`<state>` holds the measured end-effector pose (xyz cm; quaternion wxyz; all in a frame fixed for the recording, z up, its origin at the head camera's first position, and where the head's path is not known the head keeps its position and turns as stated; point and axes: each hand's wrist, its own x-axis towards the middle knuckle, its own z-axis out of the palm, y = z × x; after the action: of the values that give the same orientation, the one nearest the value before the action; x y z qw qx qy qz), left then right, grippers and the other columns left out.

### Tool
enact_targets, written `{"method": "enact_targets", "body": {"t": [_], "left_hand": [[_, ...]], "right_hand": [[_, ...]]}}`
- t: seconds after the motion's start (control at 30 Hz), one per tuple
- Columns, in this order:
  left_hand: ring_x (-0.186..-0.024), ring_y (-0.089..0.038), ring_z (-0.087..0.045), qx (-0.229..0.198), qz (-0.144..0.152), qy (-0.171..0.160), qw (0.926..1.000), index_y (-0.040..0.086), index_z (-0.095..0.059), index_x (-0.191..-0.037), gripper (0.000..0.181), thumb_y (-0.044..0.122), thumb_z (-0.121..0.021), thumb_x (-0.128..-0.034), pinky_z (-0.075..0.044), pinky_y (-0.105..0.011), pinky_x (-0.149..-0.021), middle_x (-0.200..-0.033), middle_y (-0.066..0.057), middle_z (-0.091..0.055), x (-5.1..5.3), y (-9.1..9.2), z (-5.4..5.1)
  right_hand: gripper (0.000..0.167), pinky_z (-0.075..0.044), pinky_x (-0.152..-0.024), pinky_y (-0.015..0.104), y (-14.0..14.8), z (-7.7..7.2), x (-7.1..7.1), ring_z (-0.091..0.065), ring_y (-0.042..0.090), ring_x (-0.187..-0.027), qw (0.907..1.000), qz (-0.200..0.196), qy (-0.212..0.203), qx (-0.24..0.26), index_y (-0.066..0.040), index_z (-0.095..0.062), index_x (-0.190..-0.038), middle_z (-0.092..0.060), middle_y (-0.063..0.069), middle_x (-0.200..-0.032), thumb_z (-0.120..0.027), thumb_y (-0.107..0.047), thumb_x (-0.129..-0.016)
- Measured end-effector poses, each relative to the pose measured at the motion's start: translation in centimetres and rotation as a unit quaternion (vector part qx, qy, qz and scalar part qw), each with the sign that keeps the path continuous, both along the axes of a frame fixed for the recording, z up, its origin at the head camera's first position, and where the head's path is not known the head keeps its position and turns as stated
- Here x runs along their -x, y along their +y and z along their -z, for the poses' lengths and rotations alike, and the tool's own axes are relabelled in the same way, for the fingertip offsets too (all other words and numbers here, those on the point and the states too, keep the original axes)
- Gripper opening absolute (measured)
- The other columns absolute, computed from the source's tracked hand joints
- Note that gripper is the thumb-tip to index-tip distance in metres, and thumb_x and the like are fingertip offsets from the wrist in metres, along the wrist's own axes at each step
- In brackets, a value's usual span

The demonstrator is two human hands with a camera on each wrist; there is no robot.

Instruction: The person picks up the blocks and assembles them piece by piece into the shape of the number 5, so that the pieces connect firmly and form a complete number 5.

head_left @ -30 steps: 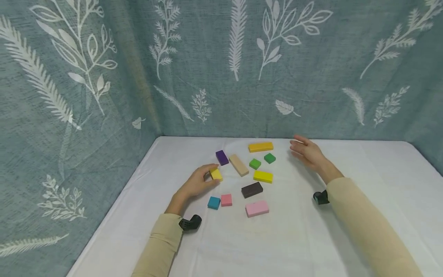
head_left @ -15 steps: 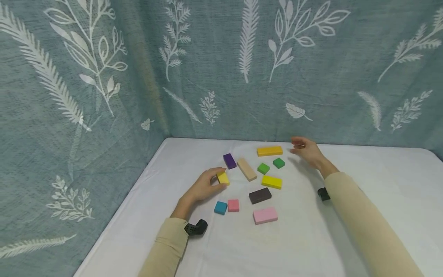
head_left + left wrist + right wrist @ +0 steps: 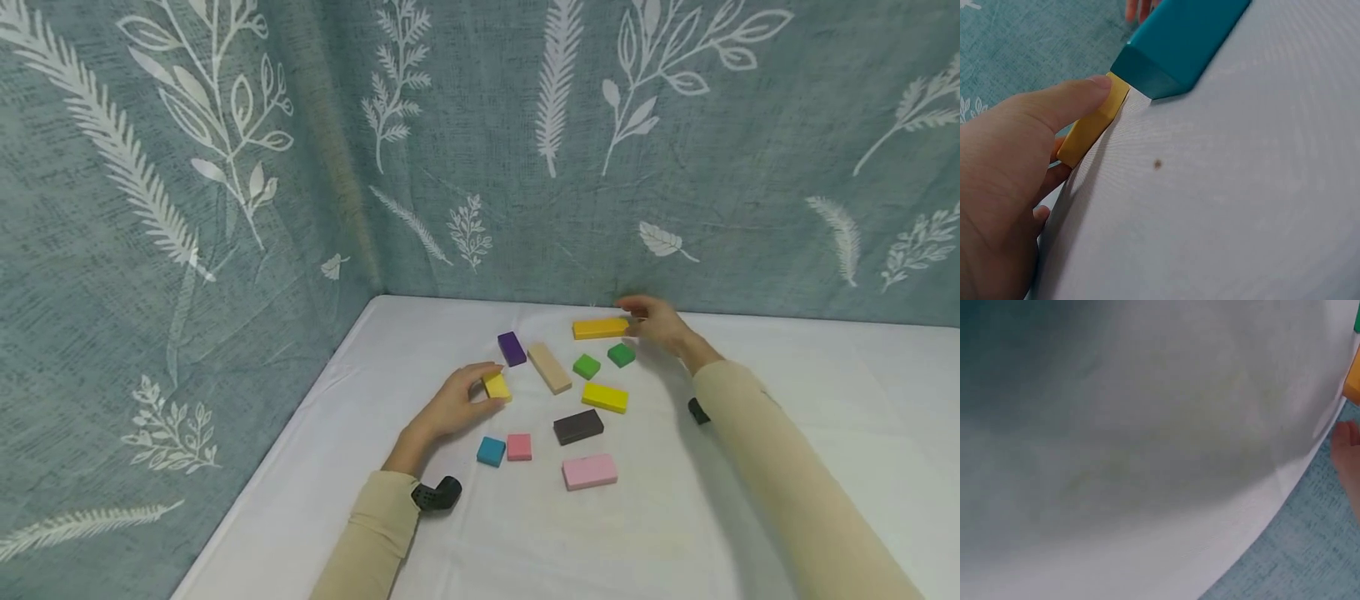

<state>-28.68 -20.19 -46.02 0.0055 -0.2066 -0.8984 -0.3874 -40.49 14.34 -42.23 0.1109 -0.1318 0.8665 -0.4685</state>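
My left hand [image 3: 463, 403] pinches a small yellow block [image 3: 496, 386] between thumb and fingers at the left of the group. In the left wrist view the thumb lies along that yellow block [image 3: 1094, 125], which rests on the cloth. My right hand [image 3: 660, 327] is at the right end of a long orange block [image 3: 598, 328] near the back edge, fingers reaching around that end. In the right wrist view, fingertips [image 3: 1342, 432] appear just apart from the orange block [image 3: 1354, 381]. A teal block [image 3: 491, 451] and a coral square block [image 3: 519, 447] lie in front of my left hand.
Also on the white cloth [image 3: 525, 542] lie purple [image 3: 512, 348], beige [image 3: 550, 367], light green [image 3: 587, 366], dark green [image 3: 621, 354], bright yellow [image 3: 605, 397], dark brown [image 3: 578, 427] and pink [image 3: 589, 472] blocks. A green leaf-patterned curtain [image 3: 480, 150] hangs behind and left.
My right hand has moved left to the end of the orange block. My left hand keeps its pinch on the yellow block. The head view has shifted slightly right, then left-side blocks appear further right.
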Motion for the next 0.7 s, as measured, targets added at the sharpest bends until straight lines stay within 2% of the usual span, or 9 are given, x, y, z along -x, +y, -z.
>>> {"method": "enact_targets", "body": {"t": [0.13,0.4,0.7], "left_hand": [[-0.132,-0.033,-0.037,0.002,-0.004,-0.001,1.0000,0.005,-0.052,-0.135,0.052,0.014,-0.070,-0.0874,-0.027,-0.048,-0.110,-0.140,-0.017,-0.046,-0.1,0.1,0.2],[-0.132,-0.034,-0.036,0.002,-0.007,0.000,1.0000,0.005,-0.051,-0.136,0.053,0.015,-0.069,-0.0880,-0.026,-0.048,-0.110,-0.140,-0.017,-0.045,-0.3,0.2,0.0],[-0.132,-0.032,-0.037,0.003,-0.007,-0.001,1.0000,0.005,-0.051,-0.136,0.053,0.015,-0.069,-0.0880,-0.028,-0.046,-0.110,-0.141,-0.017,-0.045,0.0,0.1,0.1]], "right_hand": [[0.049,-0.033,-0.106,0.050,-0.6,0.1,0.3,-0.033,0.041,-0.131,0.9995,-0.017,0.017,-0.021,0.005,-0.044,-0.137,-0.038,0.026,-0.141,-0.051,0.013,-0.089],[0.044,-0.038,-0.101,0.050,-1.7,0.4,0.7,-0.045,0.039,-0.119,0.9929,-0.051,0.063,-0.087,0.006,-0.052,-0.130,-0.050,0.027,-0.129,-0.064,0.004,-0.087],[0.042,-0.038,-0.102,0.051,-2.2,0.6,0.8,-0.048,0.039,-0.117,0.9897,-0.085,0.076,-0.087,0.006,-0.056,-0.126,-0.053,0.027,-0.126,-0.067,0.004,-0.086]]}}
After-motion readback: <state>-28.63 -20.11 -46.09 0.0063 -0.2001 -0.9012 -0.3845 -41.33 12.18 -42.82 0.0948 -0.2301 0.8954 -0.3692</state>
